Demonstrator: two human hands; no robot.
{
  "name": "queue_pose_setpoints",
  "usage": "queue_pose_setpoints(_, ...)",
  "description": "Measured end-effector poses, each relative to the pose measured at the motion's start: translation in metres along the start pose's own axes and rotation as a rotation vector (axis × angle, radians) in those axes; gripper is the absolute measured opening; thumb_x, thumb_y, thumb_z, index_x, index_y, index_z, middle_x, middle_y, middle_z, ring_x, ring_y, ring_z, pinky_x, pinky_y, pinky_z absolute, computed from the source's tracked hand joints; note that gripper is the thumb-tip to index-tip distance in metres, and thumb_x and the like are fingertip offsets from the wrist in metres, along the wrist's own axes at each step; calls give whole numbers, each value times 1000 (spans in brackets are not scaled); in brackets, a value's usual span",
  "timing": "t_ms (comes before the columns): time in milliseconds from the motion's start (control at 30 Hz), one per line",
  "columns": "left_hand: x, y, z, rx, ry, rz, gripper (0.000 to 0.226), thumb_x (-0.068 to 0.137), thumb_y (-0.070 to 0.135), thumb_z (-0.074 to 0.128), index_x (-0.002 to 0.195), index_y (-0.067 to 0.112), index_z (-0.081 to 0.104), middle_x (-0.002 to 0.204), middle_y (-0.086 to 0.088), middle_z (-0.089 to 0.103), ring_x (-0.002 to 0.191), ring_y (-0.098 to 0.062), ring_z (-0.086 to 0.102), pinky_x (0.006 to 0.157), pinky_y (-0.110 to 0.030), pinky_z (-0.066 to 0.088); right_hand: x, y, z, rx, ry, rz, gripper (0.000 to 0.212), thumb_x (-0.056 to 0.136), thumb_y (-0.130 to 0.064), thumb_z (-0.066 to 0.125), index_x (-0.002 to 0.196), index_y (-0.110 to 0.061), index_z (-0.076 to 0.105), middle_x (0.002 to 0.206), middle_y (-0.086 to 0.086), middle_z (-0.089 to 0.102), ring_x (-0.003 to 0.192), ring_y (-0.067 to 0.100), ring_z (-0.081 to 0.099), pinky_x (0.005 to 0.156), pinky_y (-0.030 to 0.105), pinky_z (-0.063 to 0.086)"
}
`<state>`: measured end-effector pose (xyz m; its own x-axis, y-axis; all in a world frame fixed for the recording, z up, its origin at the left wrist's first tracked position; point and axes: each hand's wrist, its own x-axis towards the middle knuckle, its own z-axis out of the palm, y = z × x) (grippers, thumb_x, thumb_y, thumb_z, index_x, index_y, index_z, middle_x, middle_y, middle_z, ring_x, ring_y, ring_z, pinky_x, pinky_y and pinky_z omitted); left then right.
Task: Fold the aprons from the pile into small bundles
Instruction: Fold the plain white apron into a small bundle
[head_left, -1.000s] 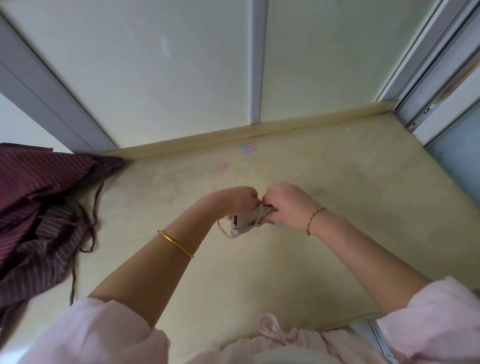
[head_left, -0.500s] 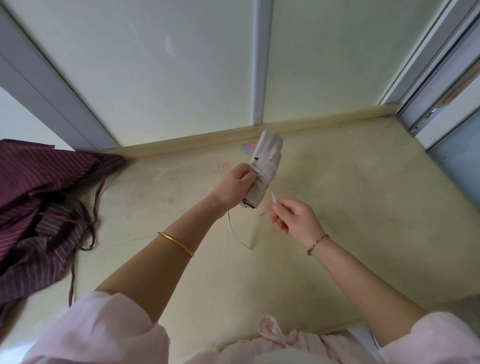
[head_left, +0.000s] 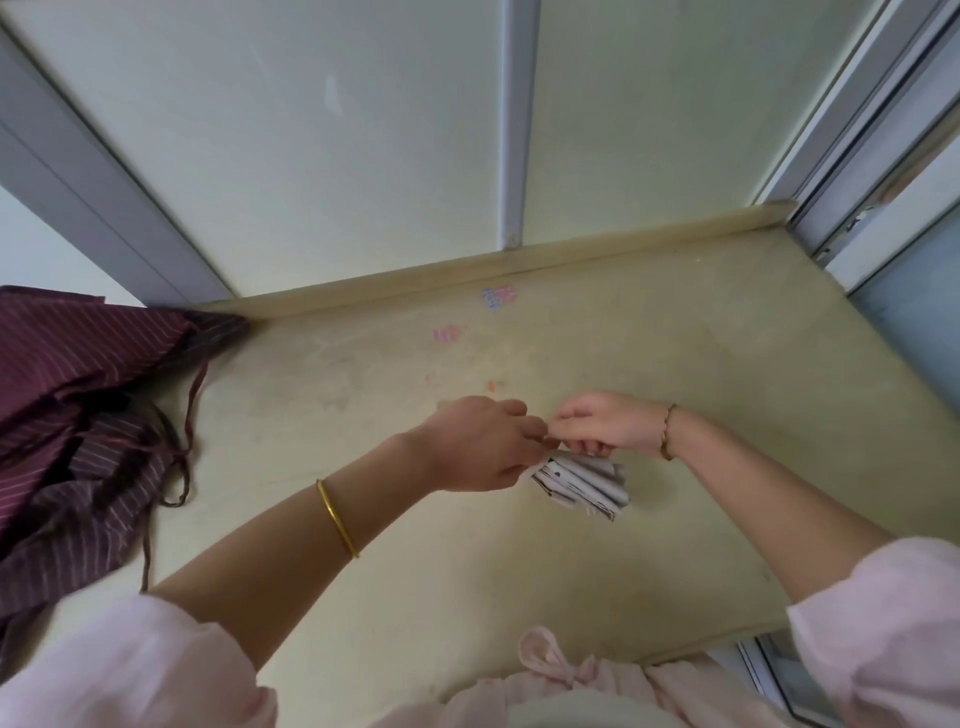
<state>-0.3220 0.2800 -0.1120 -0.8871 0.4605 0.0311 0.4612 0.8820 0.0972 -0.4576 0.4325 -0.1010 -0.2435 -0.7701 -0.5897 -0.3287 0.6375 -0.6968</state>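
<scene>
Head view: the bundle (head_left: 582, 486), a small roll of pale creased cloth with dark marks, hangs under my knuckles over the beige counter (head_left: 519, 582). My left hand (head_left: 478, 447) and right hand (head_left: 605, 428) both pinch its top edge, fingers curled. Maroon striped aprons (head_left: 67, 415) lie heaped at left.

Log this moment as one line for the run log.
left hand grips pale bundle | right hand pinches its top edge | maroon apron pile lies at left
</scene>
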Motion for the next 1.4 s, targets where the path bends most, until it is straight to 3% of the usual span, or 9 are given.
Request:
queue_pose_setpoints(167,-3,7,19,-70,-201,-258,30,93,26,38,97,15,66,105,-2,58,97,-25,53,70,-38,51,9,6,35,-425,101,-19,36,83,-31,68,112,-12,60,107,4,59,92,16,54,75,25,39)
queue_pose_setpoints(333,7,26,-14,-39,-371,-569,29,94,32,46,102,13,66,117,-7,46,112,-24,40,81,-32,41,20,20,48,-377,289,-6,27,88,-25,58,87,1,65,92,19,64,85,32,57,72,35,44)
queue_pose_setpoints(467,17,36,-38,-711,-316,-726,29,93,29,52,90,8,71,106,-10,63,101,-21,56,89,-30,40,18,19,59,-208,279,-13,43,88,-25,58,52,-11,40,54,8,35,57,23,27,54,32,22)
queue_pose_setpoints(633,22,35,-6,-1541,79,-1041,24,94,8,50,108,0,68,89,-10,70,77,-16,64,74,-22,53,14,22,77,153,270,-27,13,80,-14,70,81,-5,61,74,3,59,72,12,54,74,26,46)
queue_pose_setpoints(800,29,51,33,-1297,136,-1149,31,86,-3,44,106,1,67,84,-5,61,71,-9,53,68,-20,43,9,33,76,208,254,41,16,81,-10,68,71,-20,59,54,-5,52,50,9,48,46,14,37)
queue_pose_setpoints(1033,38,46,50,-874,-61,-1006,11,86,14,59,86,6,66,75,-8,57,69,-18,48,55,-27,31,8,34,47,-31,526,-105,18,81,-5,66,76,-22,62,74,-8,58,68,7,53,63,10,39)
queue_pose_setpoints(1233,26,41,53,-1197,123,-1089,28,92,16,56,65,17,62,60,2,46,52,-9,38,46,-17,30,18,49,49,9,1125,-23,23,74,6,61,92,-7,63,100,10,57,88,28,57,81,37,46)
queue_pose_setpoints(1300,22,41,53,-1311,170,-1124,28,93,17,53,67,16,64,61,3,49,52,-7,41,47,-14,34,19,51,55,94,1028,-13,24,72,8,55,84,-13,59,94,5,55,79,26,57,75,37,46)
queue_pose_setpoints(1400,20,39,50,-1431,186,-1142,30,96,18,49,69,12,61,55,5,53,42,-2,42,41,-12,32,20,40,74,352,558,-125,40,77,16,44,93,-19,55,98,-6,57,60,14,54,59,32,48)
